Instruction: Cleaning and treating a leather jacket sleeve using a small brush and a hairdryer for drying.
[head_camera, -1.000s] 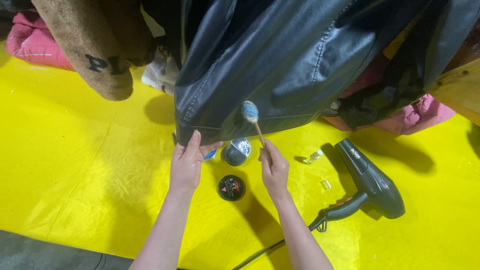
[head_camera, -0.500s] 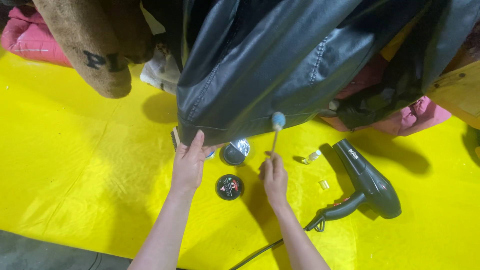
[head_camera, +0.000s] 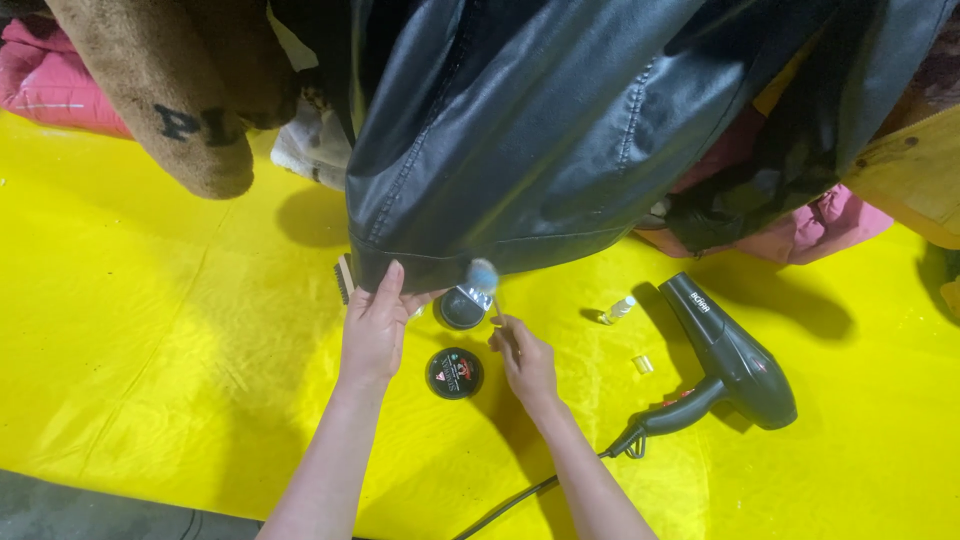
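Yellow sheet (head_camera: 130, 330) covers the whole floor area. Far left: pink bundle of cloth (head_camera: 45, 80), and just right of it a brown fuzzy garment (head_camera: 170, 90) hanging down w/ dark letters on it. Near its right, a white cloth (head_camera: 310, 150) partly hidden behind the black leather jacket (head_camera: 560, 140), which hangs over the centre of the scene, hem low above the sheet.

Wooden brush (head_camera: 343, 278) peeks out at the hem's left end, just beside the left hand (head_camera: 375, 330). That hand is closed on the hem, fingers on the outer face, thumb going under the edge, pinching the leather taut. Right of it, an open round tin (head_camera: 461, 308) sits on the sheet below the hem, w/ its black round lid (head_camera: 454, 373) nearer, between the two forearms.

Right hand (head_camera: 525, 358) grips a thin stick applicator (head_camera: 484, 275), fingers closed round the stick; its pale blue-grey round tip is at the hem, above the open tin. Can't tell if tip actually touches the leather.

Further right on the sheet: small clear bottle (head_camera: 617, 309) lying down, small cap (head_camera: 641, 364) near it, then a black hair dryer (head_camera: 728, 350) on its side, cord running near-left. Far right: pink and dark clothes (head_camera: 800, 220) behind the jacket, and a tan wooden panel edge (head_camera: 910, 170).
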